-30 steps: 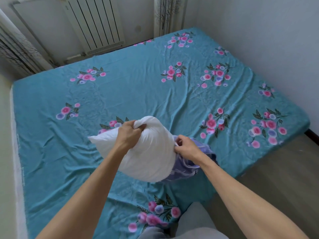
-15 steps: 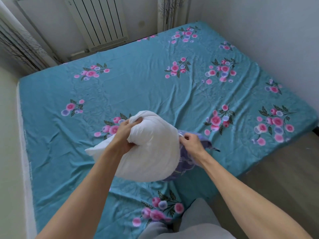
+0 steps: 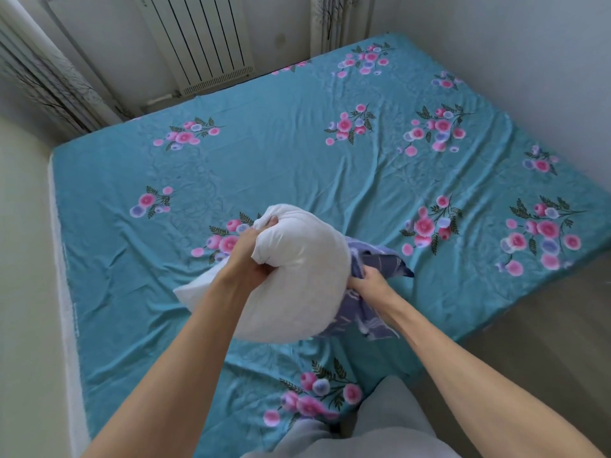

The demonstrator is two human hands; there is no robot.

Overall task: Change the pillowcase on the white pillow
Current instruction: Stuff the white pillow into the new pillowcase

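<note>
**White pillow held over the bed, purple case bunched at its right end**

White filling dominates the view: the pillow (image 3: 297,282) is held above the bed (image 3: 297,160), bent into a rounded hump. The left hand (image 3: 246,259) clenches a fistful of the pillow's upper edge, fingers dug into the fabric. The right hand (image 3: 367,282) grasps the bunched purple pillowcase (image 3: 370,292) just beside the pillow's right end. How much of the pillow sits inside the case cannot be told, and whether the case is going on or coming off is not evident either.

Risks, as judged from this pose. The case is crumpled, so its opening may be twisted or folded shut; pulling against that would jam the pillow's corner at the hem. The left hand holds only a pinch of the cover, and a hard tug from the right could strip that fold out of the fist and drop the pillow onto the sheet. The bent pillow may also spring back and drag the case out of the right hand's grip. A fall off the near edge of the bed toward the floor (image 3: 545,325) seems possible.
</note>
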